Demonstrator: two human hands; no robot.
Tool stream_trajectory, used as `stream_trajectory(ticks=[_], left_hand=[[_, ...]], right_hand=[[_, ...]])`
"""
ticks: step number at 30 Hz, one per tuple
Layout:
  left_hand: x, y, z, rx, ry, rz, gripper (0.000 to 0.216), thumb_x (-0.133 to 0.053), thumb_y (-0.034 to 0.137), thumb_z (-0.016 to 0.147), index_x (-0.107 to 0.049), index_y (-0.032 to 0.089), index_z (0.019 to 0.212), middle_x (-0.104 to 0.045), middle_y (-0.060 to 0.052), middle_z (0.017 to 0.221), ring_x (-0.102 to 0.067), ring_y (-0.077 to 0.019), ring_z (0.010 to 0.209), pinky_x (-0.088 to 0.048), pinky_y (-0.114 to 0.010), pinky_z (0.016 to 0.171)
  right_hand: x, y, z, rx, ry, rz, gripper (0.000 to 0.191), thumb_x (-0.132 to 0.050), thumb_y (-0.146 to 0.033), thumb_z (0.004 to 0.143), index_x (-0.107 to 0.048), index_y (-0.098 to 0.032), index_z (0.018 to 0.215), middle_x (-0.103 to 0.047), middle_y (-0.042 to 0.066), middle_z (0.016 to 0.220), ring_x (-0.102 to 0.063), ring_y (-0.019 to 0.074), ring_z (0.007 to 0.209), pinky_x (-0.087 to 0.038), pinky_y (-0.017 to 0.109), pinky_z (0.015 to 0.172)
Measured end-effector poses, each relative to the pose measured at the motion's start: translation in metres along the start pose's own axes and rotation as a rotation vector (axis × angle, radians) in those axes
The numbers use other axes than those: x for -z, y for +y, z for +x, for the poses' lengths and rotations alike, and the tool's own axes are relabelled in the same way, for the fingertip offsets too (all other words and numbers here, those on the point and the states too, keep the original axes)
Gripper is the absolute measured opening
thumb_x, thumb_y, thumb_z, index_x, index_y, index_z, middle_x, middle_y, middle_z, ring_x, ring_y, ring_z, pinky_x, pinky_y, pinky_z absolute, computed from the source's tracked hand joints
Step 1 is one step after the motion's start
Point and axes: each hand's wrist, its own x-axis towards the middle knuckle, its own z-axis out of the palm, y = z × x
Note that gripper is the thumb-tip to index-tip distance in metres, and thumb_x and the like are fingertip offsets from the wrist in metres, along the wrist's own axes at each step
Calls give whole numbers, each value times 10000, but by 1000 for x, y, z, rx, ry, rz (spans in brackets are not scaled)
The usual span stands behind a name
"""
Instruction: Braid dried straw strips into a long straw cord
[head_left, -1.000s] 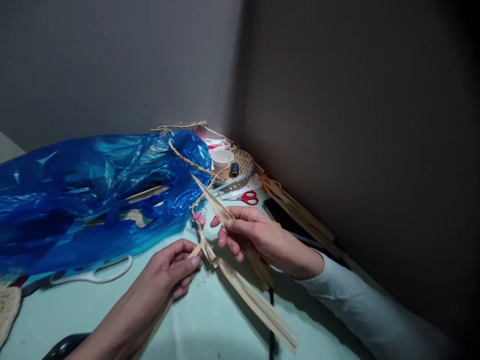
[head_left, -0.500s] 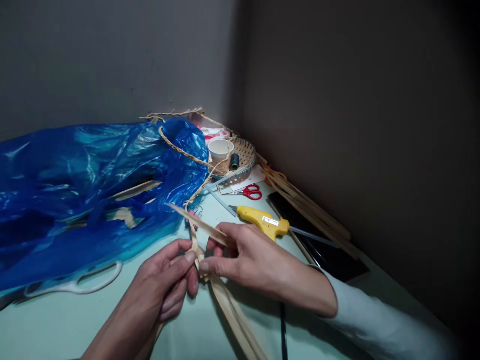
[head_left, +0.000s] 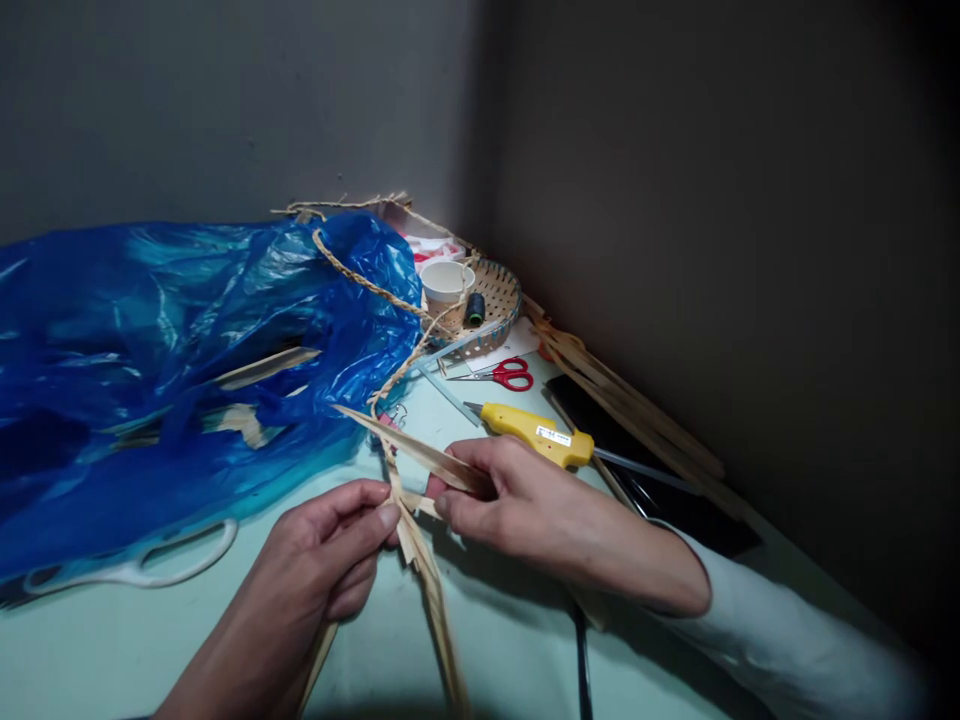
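A braid of dry, straw-coloured plant strips (head_left: pixel 387 443) runs from the back of the table toward me, its loose strips hanging down at the near end. My left hand (head_left: pixel 337 550) pinches the braid where the strips split apart, thumb and forefinger closed on it. Just to the right, my right hand (head_left: pixel 517 500) is closed on a flat, pale strip (head_left: pixel 409 450) whose pointed tip reaches up and left across the braid. Another short strand stretches between the braid and my right fingertips. A long loose strip (head_left: pixel 435 600) falls toward the near edge.
A blue plastic bag (head_left: pixel 187 330) with strips inside covers the left. White-handled scissors (head_left: pixel 187 570) lie before it. A woven basket (head_left: pixel 510 295) holds a cup (head_left: pixel 448 282) and thread spool (head_left: pixel 475 310). Red scissors (head_left: pixel 513 374), a yellow glue gun (head_left: pixel 536 432) and bundled strips (head_left: pixel 622 390) lie right.
My right hand has moved right, away from my left, drawing a strand out sideways from the braid. The hanging strips have swung left. The view has shifted slightly.
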Motion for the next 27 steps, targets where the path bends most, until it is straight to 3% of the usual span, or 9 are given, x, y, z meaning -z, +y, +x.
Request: stream_trajectory(ticks=[4, 7, 11, 15, 18, 22, 27], left_hand=[[-5, 4, -1, -5, 29, 20, 378, -850, 448, 589, -644, 163, 727, -367, 103, 506, -156, -2, 403, -89, -178, 383], [-7, 4, -2, -26, 66, 27, 355, -823, 450, 620, -641, 159, 708, -451, 68, 572, -170, -1, 414, -82, -188, 394], [-9, 3, -4, -30, 109, 13, 337, -830, 403, 614, -648, 174, 782, -456, 67, 605, -192, -21, 440, -108, -196, 406], [-8, 1, -6, -19, 116, 22, 339, -797, 437, 639, -644, 188, 811, -340, 102, 515, -166, -47, 450, -112, -205, 416], [-6, -1, -5, -65, 95, 92, 265, -715, 435, 734, -636, 193, 809, -312, 110, 425, -177, -56, 419, -126, -207, 421], [-6, -3, -5, -97, 72, 138, 248, -665, 441, 791, -616, 200, 817, -347, 109, 406, -188, -43, 384, -126, -203, 417], [-9, -6, -1, -142, 56, 136, 294, -697, 465, 777, -591, 193, 815, -412, 107, 513, -217, -8, 367, -136, -178, 395]], right_hand=[[1, -2, -3, 63, 31, -21, 95, -532, -271, 870, -545, -186, 829, -513, -32, 706, -448, 109, 633, -326, 218, 567], [4, -8, -6, 142, 111, -87, 226, -490, -384, 951, -537, -191, 844, -532, -23, 717, -466, 124, 671, -338, 241, 627], [9, -15, -10, 219, 55, -138, 436, -305, -360, 1036, -585, -174, 759, -539, -9, 661, -470, 126, 637, -322, 263, 630], [12, -20, -17, 246, 37, -155, 292, -409, -313, 997, -623, -178, 851, -597, 0, 737, -509, 136, 686, -333, 259, 643], [13, -24, -28, 222, 21, -237, 185, -431, -268, 973, -605, -207, 953, -604, 0, 774, -523, 147, 716, -332, 257, 638], [8, -27, -38, 156, -52, -395, 131, -427, -261, 941, -540, -206, 903, -578, 14, 760, -524, 162, 703, -292, 278, 599], [-2, -25, -34, 63, -156, -478, 292, -408, -403, 968, -519, -201, 789, -537, 15, 685, -468, 159, 647, -278, 311, 639]])
